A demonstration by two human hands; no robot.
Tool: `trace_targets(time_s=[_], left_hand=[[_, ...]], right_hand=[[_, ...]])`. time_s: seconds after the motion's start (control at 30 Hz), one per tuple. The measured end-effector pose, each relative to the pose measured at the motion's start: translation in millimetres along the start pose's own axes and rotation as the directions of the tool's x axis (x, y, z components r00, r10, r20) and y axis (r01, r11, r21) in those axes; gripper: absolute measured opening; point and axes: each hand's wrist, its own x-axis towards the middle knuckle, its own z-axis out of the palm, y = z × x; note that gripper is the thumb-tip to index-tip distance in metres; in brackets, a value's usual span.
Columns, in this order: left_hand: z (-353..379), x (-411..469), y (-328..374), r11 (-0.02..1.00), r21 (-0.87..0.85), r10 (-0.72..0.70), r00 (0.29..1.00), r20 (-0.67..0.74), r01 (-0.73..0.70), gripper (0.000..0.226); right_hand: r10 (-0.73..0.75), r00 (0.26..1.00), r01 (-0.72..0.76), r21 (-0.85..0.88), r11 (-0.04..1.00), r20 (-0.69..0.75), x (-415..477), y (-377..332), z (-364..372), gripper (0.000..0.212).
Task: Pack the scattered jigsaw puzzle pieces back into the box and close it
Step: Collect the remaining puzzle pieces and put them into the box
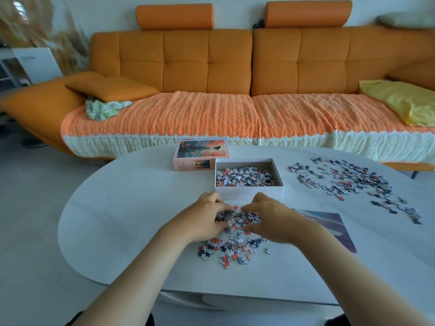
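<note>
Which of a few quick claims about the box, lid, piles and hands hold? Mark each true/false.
1. The box is open and holds pieces. True.
2. The lid sits on the box. False: it lies on the table beside it.
3. Both the left hand and the right hand touch the near pile. True.
4. No pieces lie right of the box. False: the right pile is scattered there.
</note>
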Motion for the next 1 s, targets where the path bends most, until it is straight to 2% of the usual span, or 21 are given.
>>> trace_targets(time_s=[0.1,0.2,0.4,0.53,0.67,0.77,0.9,0.93,1.0], left_hand=[[0.4,2.6,4.9,0.998,-0.055,0.017,0.997,-0.07,-0.021,0.03],[1.0,5.7,5.8,0.996,-0.083,0.02,0.995,-0.099,-0.028,0.02],[0.5,12.6,8.9,0.991,-0.128,0.022,0.99,-0.141,-0.04,0.013],[-6.3,18.8,10.2,0.974,-0.223,-0.003,0.985,-0.174,-0.037,0.012],[-17.9,30.7,13.6,0.946,-0.323,-0.038,0.973,-0.226,-0.038,0.014],[-26.3,44.4,13.8,0.936,-0.347,-0.054,0.946,-0.321,-0.064,0.014],[-25.9,66.1,12.4,0.945,-0.319,-0.08,0.891,-0.446,-0.075,0.016],[-23.6,71.7,12.0,0.952,-0.299,-0.082,0.886,-0.457,-0.066,0.017],[-17.6,81.2,11.1,0.966,-0.254,-0.068,0.897,-0.438,-0.051,0.022]], right_hand=[[0.007,0.999,-0.004,0.069,0.998,-0.053,5.6,-5.8,3.8,0.04],[0.028,0.995,-0.018,0.11,0.994,-0.091,9.4,-6.1,4.5,0.027],[0.039,0.99,-0.028,0.084,0.996,-0.134,12.0,-2.6,-1.6,0.013],[0.003,0.99,0.005,0.053,0.999,-0.138,12.8,0.3,-11.7,0.015],[0.035,0.983,-0.003,0.176,0.984,-0.179,18.2,5.4,-23.8,0.013],[0.072,0.928,0.045,0.301,0.953,-0.366,26.9,10.6,-32.1,0.012],[0.086,0.779,0.123,0.285,0.951,-0.621,46.1,18.3,-33.6,0.008],[0.081,0.769,0.123,0.272,0.954,-0.634,49.0,19.1,-32.9,0.01],[0.085,0.813,0.074,0.246,0.967,-0.576,51.3,19.4,-31.3,0.021]])
